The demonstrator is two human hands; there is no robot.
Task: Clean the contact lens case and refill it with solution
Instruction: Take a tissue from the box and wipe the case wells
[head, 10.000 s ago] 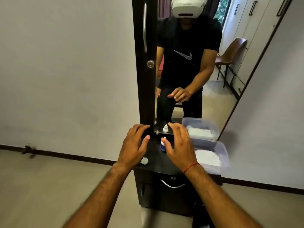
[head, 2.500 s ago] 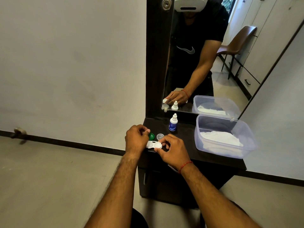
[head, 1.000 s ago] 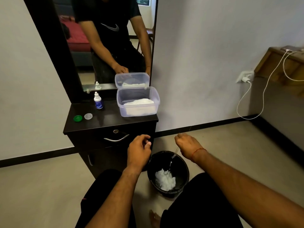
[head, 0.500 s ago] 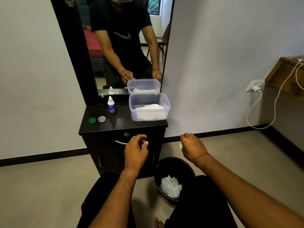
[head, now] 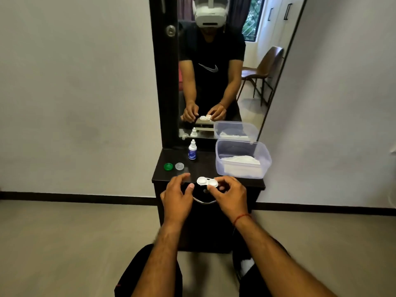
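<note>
— Where is the case now?

— The right hand point(head: 228, 195) has the white contact lens case point(head: 207, 181) pinched by its right well, thumb and fingers closed on it, just above the front edge of the dark desk point(head: 205, 168). The left hand point(head: 177, 192) is beside it, fingers loosely spread, holding nothing and not quite touching the case.

— Are the lids on?

— No. Both wells are uncovered. The green cap point(head: 168, 166) and the clear cap point(head: 179, 166) lie side by side on the left of the desk, apart from the hands.

— And the solution?

— The small bottle point(head: 192, 150) stands upright at the back by the mirror point(head: 214, 61), its cap on, nobody touching it. A clear plastic tub point(head: 243, 158) with white tissue inside sits at the right.

— So how far along, would you say?

— Early to middle, I reckon. The case is opened; whether the wells are dry or wiped I can't tell from here. Left to do: likely a wipe, then filling both wells from the bottle and screwing both caps back on.
</note>
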